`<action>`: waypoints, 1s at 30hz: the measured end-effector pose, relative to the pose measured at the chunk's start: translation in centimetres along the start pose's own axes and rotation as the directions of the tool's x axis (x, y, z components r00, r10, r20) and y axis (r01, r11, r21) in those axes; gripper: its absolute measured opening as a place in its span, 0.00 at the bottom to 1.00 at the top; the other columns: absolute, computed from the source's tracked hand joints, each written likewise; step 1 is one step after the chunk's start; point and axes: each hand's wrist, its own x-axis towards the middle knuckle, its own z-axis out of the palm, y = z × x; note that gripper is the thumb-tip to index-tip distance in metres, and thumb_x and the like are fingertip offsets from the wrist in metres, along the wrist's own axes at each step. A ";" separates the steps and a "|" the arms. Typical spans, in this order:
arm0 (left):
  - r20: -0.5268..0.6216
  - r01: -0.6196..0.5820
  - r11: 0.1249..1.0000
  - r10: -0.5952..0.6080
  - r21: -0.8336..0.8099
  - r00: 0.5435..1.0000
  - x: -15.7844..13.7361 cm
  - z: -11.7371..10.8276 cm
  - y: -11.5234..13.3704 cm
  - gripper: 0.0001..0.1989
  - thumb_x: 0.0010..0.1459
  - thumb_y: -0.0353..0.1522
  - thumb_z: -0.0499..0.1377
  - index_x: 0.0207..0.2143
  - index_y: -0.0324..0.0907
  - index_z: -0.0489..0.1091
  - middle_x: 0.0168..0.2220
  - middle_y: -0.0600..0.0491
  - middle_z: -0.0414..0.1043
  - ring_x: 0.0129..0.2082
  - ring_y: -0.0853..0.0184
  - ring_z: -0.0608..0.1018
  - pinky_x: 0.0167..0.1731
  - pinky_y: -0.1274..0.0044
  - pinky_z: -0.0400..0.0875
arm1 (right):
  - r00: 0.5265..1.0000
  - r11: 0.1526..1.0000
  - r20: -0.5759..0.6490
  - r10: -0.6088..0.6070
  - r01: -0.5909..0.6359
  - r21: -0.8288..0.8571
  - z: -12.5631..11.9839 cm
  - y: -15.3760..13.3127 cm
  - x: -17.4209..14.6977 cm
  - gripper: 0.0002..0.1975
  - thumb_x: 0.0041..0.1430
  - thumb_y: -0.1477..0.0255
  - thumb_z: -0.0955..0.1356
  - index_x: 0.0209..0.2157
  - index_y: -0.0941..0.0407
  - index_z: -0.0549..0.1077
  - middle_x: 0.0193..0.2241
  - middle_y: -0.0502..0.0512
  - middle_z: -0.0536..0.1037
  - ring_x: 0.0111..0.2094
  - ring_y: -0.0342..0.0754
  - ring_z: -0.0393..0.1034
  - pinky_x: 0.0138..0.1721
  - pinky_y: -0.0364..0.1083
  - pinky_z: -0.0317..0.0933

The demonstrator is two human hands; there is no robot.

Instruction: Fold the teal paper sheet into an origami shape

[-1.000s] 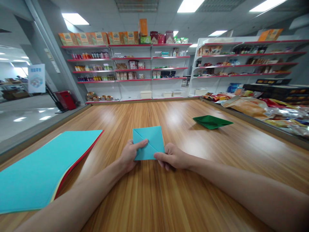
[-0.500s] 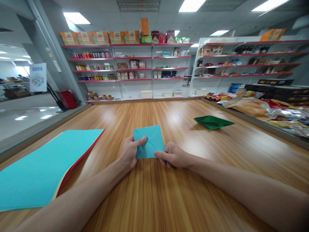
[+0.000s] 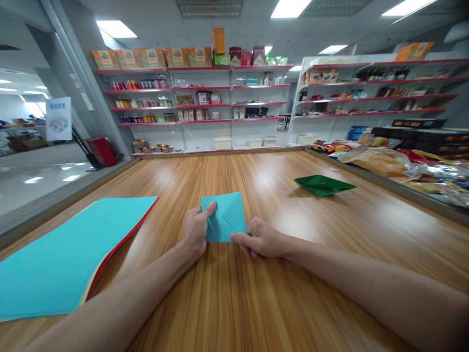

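A folded square of light blue paper point(image 3: 227, 215) is held up over the middle of the wooden table, with crease lines and a diagonal fold edge on its face. My left hand point(image 3: 196, 227) grips its left side, thumb pressed flat on the front near the upper left. At the lower right corner, my right hand point(image 3: 260, 238) pinches the paper between thumb and curled fingers. The fingers behind the paper are partly hidden. Farther off to the right lies a folded green paper piece point(image 3: 325, 186), pointed at both ends.
A stack of coloured sheets point(image 3: 73, 254), light blue on top with yellow and red edges, lies at the left. Packaged snacks point(image 3: 388, 164) border the wooden table point(image 3: 227, 171) on the right. Stocked shelves point(image 3: 205, 120) stand beyond its far edge.
My left thumb has shifted up and left on the blue paper. My right hand and the paper's right edge have moved slightly left.
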 end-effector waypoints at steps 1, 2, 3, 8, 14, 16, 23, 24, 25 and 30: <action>-0.008 -0.002 1.000 0.002 0.004 1.000 0.0 0.0 -0.1 0.17 0.41 0.42 0.68 0.24 0.36 0.70 0.20 0.55 0.70 0.19 0.71 0.68 0.23 0.79 0.62 | 1.000 1.000 0.003 -0.005 0.005 -0.004 0.0 0.0 0.0 0.27 0.59 0.55 0.62 0.15 0.61 0.67 0.10 0.48 0.65 0.11 0.35 0.55 0.13 0.36 0.49; -0.030 -0.009 1.000 0.010 0.012 0.999 0.1 0.0 -0.1 0.17 0.41 0.42 0.68 0.23 0.36 0.70 0.19 0.56 0.69 0.18 0.72 0.67 0.22 0.79 0.61 | 1.000 1.000 0.010 -0.011 0.011 -0.006 0.0 0.0 0.0 0.27 0.59 0.55 0.62 0.15 0.61 0.67 0.10 0.48 0.65 0.11 0.35 0.55 0.13 0.36 0.50; -0.066 -0.021 0.999 0.023 0.026 0.998 0.2 0.1 -0.2 0.17 0.42 0.42 0.67 0.22 0.37 0.69 0.18 0.57 0.67 0.18 0.72 0.66 0.22 0.79 0.60 | 1.000 1.000 0.017 -0.017 0.017 -0.007 0.0 0.0 0.0 0.27 0.60 0.56 0.62 0.16 0.61 0.67 0.10 0.48 0.65 0.11 0.35 0.56 0.13 0.36 0.50; -0.229 -0.067 0.988 0.098 0.138 0.968 0.3 0.3 -0.1 0.19 0.43 0.44 0.65 0.19 0.39 0.65 0.15 0.61 0.60 0.17 0.73 0.61 0.22 0.78 0.57 | 0.999 0.999 0.040 -0.033 0.033 -0.014 -0.1 0.1 -0.3 0.26 0.60 0.56 0.62 0.16 0.61 0.67 0.10 0.48 0.65 0.12 0.36 0.57 0.14 0.35 0.50; -0.371 0.016 0.972 0.074 0.235 0.926 0.4 -0.1 0.2 0.20 0.44 0.47 0.63 0.23 0.38 0.68 0.20 0.58 0.66 0.22 0.69 0.67 0.26 0.77 0.61 | 0.999 0.999 0.046 0.004 -0.006 0.044 -0.4 0.4 -0.5 0.27 0.59 0.55 0.62 0.15 0.61 0.67 0.10 0.48 0.65 0.11 0.35 0.56 0.12 0.35 0.48; -0.323 0.009 0.986 0.047 0.169 0.945 0.5 -0.4 0.1 0.21 0.45 0.48 0.62 0.27 0.37 0.70 0.22 0.56 0.69 0.23 0.68 0.70 0.27 0.76 0.63 | 0.999 0.996 0.047 0.018 -0.022 0.082 -0.6 0.3 -0.5 0.28 0.59 0.55 0.62 0.14 0.61 0.66 0.09 0.47 0.64 0.10 0.35 0.54 0.11 0.36 0.46; 0.395 0.100 0.992 -0.123 0.078 0.911 -0.1 -0.6 0.0 0.17 0.45 0.39 0.67 0.30 0.34 0.70 0.26 0.50 0.73 0.22 0.68 0.73 0.18 0.78 0.68 | 0.998 0.987 -0.052 -0.018 0.026 0.157 -1.2 0.5 -0.4 0.30 0.58 0.53 0.61 0.12 0.60 0.64 0.08 0.47 0.61 0.10 0.35 0.53 0.13 0.37 0.46; 0.418 0.093 0.990 -0.128 0.103 0.899 -0.1 -0.6 0.0 0.16 0.45 0.37 0.67 0.29 0.34 0.70 0.26 0.49 0.73 0.21 0.69 0.73 0.17 0.79 0.68 | 0.998 0.987 -0.053 -0.023 0.032 0.159 -1.2 0.6 -0.3 0.29 0.58 0.53 0.61 0.13 0.60 0.65 0.08 0.47 0.62 0.11 0.35 0.54 0.14 0.37 0.46; 0.426 0.087 0.989 -0.129 0.117 0.896 -0.2 -0.6 0.0 0.15 0.45 0.36 0.67 0.28 0.33 0.70 0.25 0.49 0.73 0.21 0.69 0.73 0.17 0.80 0.68 | 0.999 0.986 -0.048 -0.023 0.031 0.163 -1.2 0.7 -0.3 0.29 0.58 0.53 0.61 0.13 0.60 0.65 0.08 0.47 0.62 0.11 0.35 0.54 0.14 0.37 0.47; 0.452 0.100 0.986 -0.149 0.131 0.880 0.1 -0.6 0.1 0.13 0.50 0.35 0.65 0.27 0.32 0.70 0.21 0.49 0.72 0.18 0.71 0.73 0.16 0.82 0.67 | 1.000 0.963 0.010 0.027 -0.029 0.268 -1.3 0.9 0.0 0.31 0.59 0.50 0.59 0.15 0.61 0.68 0.10 0.50 0.67 0.11 0.37 0.58 0.14 0.38 0.48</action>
